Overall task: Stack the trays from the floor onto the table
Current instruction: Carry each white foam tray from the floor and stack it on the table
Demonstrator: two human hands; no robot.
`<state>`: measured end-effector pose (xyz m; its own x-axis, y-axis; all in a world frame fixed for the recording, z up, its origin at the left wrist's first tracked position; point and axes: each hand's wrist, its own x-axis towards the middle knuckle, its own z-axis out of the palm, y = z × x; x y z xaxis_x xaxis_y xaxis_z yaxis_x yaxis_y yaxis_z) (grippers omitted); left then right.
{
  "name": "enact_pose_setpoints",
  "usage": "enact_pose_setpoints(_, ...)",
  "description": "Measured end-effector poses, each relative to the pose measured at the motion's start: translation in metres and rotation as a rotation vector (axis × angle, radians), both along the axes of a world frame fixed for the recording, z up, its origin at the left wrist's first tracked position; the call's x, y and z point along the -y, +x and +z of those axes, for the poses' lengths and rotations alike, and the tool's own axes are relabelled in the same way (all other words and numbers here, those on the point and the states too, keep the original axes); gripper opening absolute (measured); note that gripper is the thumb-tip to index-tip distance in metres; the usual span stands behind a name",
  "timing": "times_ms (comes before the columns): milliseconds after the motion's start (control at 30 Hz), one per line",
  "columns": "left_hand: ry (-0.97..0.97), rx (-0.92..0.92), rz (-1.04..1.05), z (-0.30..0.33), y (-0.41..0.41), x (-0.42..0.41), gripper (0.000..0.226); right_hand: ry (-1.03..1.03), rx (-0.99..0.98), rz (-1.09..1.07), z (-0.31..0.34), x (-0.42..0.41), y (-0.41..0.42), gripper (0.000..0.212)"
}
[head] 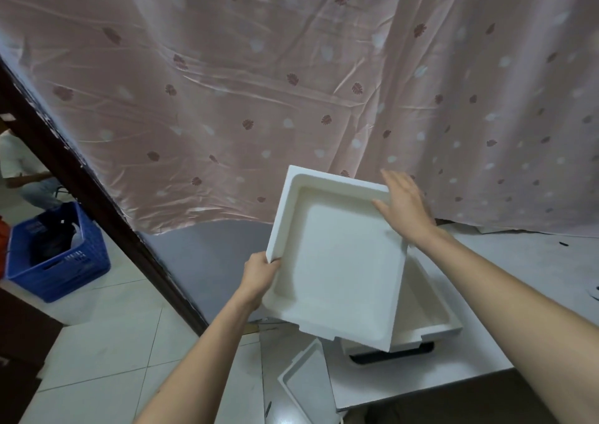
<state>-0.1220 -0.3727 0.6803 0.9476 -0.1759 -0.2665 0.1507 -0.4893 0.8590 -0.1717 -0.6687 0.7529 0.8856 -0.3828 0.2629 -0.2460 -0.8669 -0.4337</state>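
Observation:
I hold a white foam tray (337, 261) tilted in the air over the table's left end. My left hand (259, 276) grips its near left corner. My right hand (405, 206) lies flat against its far right corner with straight fingers. Under it a second white tray (424, 313) sits on the white table (518, 277), stacked on something dark whose edge shows beneath. Another white tray (308, 384) lies on the floor below the table's edge, partly cut off by it.
A pink patterned curtain (291, 83) hangs right behind the table. A dark wooden post (97, 190) slants down at the left. A blue crate (58, 255) stands on the tiled floor (113, 342) at far left, with a person's leg behind it.

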Motion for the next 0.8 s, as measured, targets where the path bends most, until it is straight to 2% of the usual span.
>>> enact_pose_setpoints(67,-0.055,-0.022,0.038,0.000,0.000,0.004,0.016,0.043,0.048,-0.083,-0.004,0.007,-0.009,0.069)
enact_pose_setpoints(200,-0.161,-0.076,0.101,0.002,-0.005,0.017,0.019,0.437,0.023,-0.198,-0.010,0.014,-0.023,0.079)
enact_pose_setpoints(267,-0.194,-0.096,0.123,0.001,-0.008,0.026,0.018,0.552,0.001,-0.214,-0.018,0.013,-0.031,0.078)
enact_pose_setpoints(367,-0.239,-0.139,0.126,-0.003,-0.011,0.038,0.016,0.580,0.021,-0.160,-0.032,0.010,-0.043,0.039)
enact_pose_setpoints(433,-0.276,-0.179,0.125,-0.007,-0.011,0.045,0.015,0.613,0.064,-0.166,-0.041,0.008,-0.048,0.031)
enact_pose_setpoints(600,-0.326,-0.284,0.123,-0.011,-0.018,0.062,0.013,0.618,0.126,-0.195,-0.052,0.015,-0.055,0.031)
enact_pose_setpoints(700,-0.317,-0.353,0.113,-0.015,-0.019,0.069,0.019,0.566,0.140,-0.177,-0.060,0.025,-0.057,0.045)
enact_pose_setpoints(800,-0.295,-0.386,0.059,-0.018,-0.020,0.076,0.024,0.515,0.061,-0.227,-0.072,0.037,-0.054,0.056)
